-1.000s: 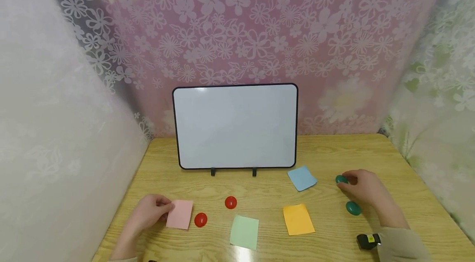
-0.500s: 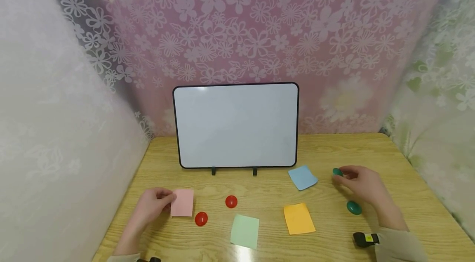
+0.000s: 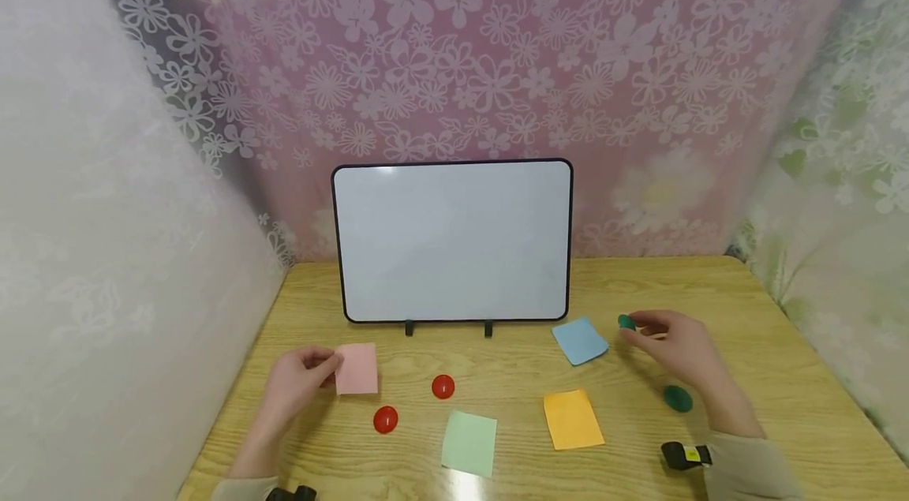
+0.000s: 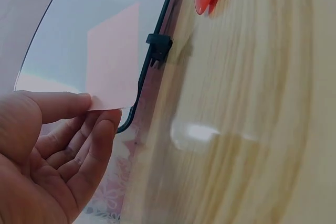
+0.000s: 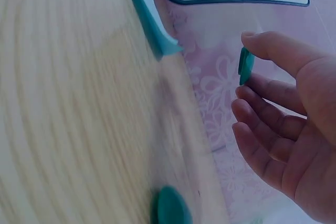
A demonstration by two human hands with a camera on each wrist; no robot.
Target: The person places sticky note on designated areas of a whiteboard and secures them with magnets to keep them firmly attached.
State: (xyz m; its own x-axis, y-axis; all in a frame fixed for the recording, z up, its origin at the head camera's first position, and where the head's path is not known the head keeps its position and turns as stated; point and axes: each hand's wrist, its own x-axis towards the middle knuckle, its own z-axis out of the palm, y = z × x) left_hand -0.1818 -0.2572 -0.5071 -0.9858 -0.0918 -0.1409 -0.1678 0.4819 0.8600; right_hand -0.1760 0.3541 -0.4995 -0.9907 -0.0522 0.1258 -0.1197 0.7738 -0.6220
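My left hand (image 3: 298, 383) pinches a pink sticky note (image 3: 357, 368) by its corner, lifted off the wooden table (image 3: 511, 363); the left wrist view shows the pink note (image 4: 113, 59) in front of the whiteboard (image 4: 63, 35). My right hand (image 3: 671, 347) pinches a green round magnet (image 3: 626, 322) between thumb and fingers, above the table right of the blue note (image 3: 580, 340). In the right wrist view the green magnet (image 5: 245, 66) sits edge-on at my fingertips. A white magnetic whiteboard (image 3: 452, 241) stands upright at the back of the table.
Two red magnets (image 3: 443, 386) (image 3: 386, 419), a light green note (image 3: 469, 443), an orange note (image 3: 572, 419) and a second green magnet (image 3: 678, 398) lie on the table. Floral curtains close in the back and both sides.
My left hand has lifted the pink note and carried it up and right toward the board. My right hand has raised the green magnet and moved it left toward the blue note.
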